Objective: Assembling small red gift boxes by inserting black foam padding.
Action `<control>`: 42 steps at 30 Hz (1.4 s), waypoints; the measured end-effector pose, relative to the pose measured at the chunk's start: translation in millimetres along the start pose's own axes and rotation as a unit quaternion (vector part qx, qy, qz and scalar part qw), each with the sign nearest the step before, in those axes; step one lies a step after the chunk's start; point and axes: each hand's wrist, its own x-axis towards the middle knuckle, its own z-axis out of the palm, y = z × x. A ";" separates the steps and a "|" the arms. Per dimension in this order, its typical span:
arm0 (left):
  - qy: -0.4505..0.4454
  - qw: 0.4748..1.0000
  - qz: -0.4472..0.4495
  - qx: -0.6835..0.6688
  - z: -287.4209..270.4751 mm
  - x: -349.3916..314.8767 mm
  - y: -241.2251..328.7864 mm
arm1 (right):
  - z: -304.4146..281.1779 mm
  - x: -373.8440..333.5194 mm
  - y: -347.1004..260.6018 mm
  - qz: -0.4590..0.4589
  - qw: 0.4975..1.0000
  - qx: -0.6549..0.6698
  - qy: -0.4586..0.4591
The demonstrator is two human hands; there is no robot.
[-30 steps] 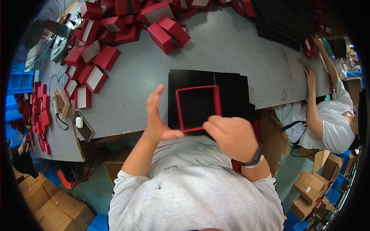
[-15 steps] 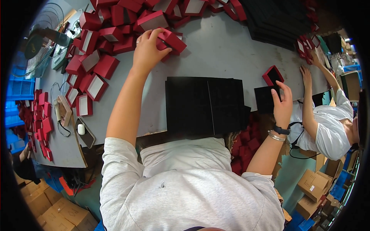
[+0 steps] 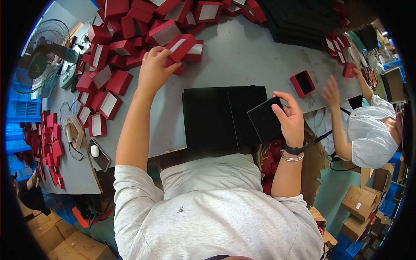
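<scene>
At the near edge of the red pile, my left hand grips a small red box, its thumb and fingers on the box's near side. Another red box with a pale inside lies just behind it. My right hand pinches a thin black square piece between thumb and fingers. That square is tilted over the right part of the stacked black sheets in front of me. Beyond my right hand, a red box with a black inside rests on the table.
Many red boxes are heaped along the far left of the grey table. A tall black stack stands at the back right. A phone with a white case on it lies left. A co-worker's hand is raised at right.
My right hand has carried the black square leftward over the black sheets. My left hand has drawn slightly left with the red box. The co-worker's nearer hand has lifted off the table.
</scene>
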 end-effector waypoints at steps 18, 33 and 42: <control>-0.052 0.987 -0.022 -0.153 -10.6 -206.7 108.8 | 87.3 -41.0 -28.3 0.069 0.987 0.119 -0.079; -0.016 0.969 0.031 -0.245 2.2 -195.5 107.5 | 86.6 -50.9 -10.8 -0.122 0.949 -0.284 -0.053; 0.157 0.934 0.186 -0.260 -4.0 -199.8 108.0 | 80.7 -56.4 -10.5 0.153 0.938 0.253 -0.181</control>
